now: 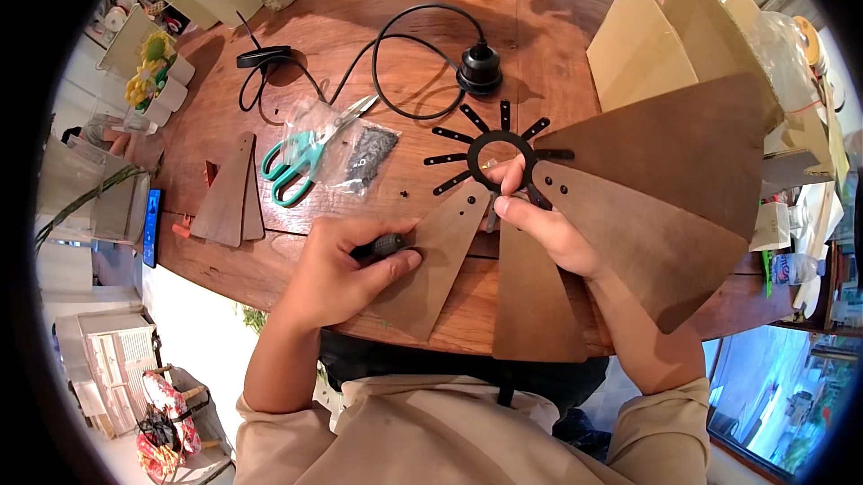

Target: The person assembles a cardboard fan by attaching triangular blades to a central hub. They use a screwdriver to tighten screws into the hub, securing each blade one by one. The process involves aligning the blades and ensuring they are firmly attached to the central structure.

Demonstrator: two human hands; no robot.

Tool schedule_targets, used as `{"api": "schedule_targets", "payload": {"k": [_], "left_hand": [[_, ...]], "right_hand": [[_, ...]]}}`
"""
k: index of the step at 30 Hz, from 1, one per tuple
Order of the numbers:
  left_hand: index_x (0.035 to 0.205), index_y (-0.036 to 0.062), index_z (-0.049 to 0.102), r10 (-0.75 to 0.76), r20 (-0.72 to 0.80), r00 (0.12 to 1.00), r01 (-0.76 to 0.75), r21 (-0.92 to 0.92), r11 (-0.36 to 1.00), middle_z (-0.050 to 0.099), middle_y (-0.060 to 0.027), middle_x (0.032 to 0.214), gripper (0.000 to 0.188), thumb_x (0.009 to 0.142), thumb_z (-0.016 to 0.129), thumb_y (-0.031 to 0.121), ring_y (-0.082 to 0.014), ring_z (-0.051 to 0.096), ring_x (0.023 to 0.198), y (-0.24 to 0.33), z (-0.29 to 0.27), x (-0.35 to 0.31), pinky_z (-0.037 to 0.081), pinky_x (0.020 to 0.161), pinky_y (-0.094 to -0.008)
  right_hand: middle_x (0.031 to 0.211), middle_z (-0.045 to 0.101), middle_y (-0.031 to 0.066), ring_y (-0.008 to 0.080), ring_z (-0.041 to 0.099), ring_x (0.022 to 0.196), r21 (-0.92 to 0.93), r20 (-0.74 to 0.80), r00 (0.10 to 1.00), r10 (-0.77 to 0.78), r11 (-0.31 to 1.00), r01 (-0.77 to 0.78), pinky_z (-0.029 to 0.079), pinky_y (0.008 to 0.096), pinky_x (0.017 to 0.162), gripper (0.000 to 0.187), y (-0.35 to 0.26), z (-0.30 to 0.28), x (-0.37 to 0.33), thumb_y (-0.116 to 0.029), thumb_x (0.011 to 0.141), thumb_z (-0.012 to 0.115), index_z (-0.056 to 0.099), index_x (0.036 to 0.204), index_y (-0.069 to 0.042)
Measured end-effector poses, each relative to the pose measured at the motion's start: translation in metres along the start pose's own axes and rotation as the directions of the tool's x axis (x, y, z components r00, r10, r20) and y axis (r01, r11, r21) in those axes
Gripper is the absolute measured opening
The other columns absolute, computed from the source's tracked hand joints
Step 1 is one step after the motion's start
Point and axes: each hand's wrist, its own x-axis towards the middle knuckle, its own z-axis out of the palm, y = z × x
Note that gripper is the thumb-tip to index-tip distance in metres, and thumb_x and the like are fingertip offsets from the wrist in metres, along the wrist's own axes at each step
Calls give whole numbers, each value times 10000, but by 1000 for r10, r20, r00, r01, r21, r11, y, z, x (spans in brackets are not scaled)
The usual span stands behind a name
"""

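My left hand [351, 274] is closed around a dark ribbed handle [382, 246], apparently a screwdriver's; its shaft is hidden. My right hand [553, 229] pinches the near side of a black metal ring frame [476, 161] with flat, drilled arms spreading outward. Several brown wooden blades fan out from the ring's near and right sides. A narrow wooden blade [440, 265] with dark screws lies beside my left hand, another wooden blade [537, 305] points toward me, and a wide wooden blade [643, 247] extends over my right forearm. The exact grip of my right fingertips is partly hidden.
Teal-handled scissors [292, 161] lie by a plastic bag of small dark parts [367, 157]. Loose wooden blades [229, 202] rest at the left. Behind are a black lamp socket [479, 70] with its looped cord and a cardboard box [647, 44]. A phone [153, 228] sits at the left edge.
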Motion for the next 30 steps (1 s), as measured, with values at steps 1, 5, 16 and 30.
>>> {"api": "schedule_targets", "payload": {"k": [1,5,16,30], "left_hand": [[1091,-63,723,2,-2,1000,-2,-4,1000,687,-62,780,303,821,810,44,-58,556,717,-2,1,-1,484,654,-241],[1082,-63,724,44,-18,999,-45,-22,999,695,-34,783,309,808,822,41,-46,570,720,1,4,-3,493,652,-229],[1052,-47,727,92,-47,995,-93,-39,995,686,-32,749,279,802,824,30,-44,557,670,9,14,-8,482,610,-220],[1006,-17,734,70,-113,991,-82,-103,991,610,24,698,240,796,835,43,-35,491,646,8,10,-12,415,577,-209]], "right_hand": [[1155,608,93,227,562,1220,-5,2,1000,0,1000,0,418,393,1056,111,-2,1,-1,-69,931,646,542,959,-42],[1095,660,79,190,614,1105,-71,-51,998,-26,997,22,467,353,963,109,-2,1,-7,-97,919,681,603,975,-44],[1065,695,66,176,666,1042,-81,-83,986,-147,987,140,503,329,896,96,-18,1,-11,-93,919,703,630,970,-59],[1252,610,176,264,562,1239,-101,-15,999,-35,994,34,411,396,1066,118,-30,-4,-15,-75,941,639,527,951,-38]]}}
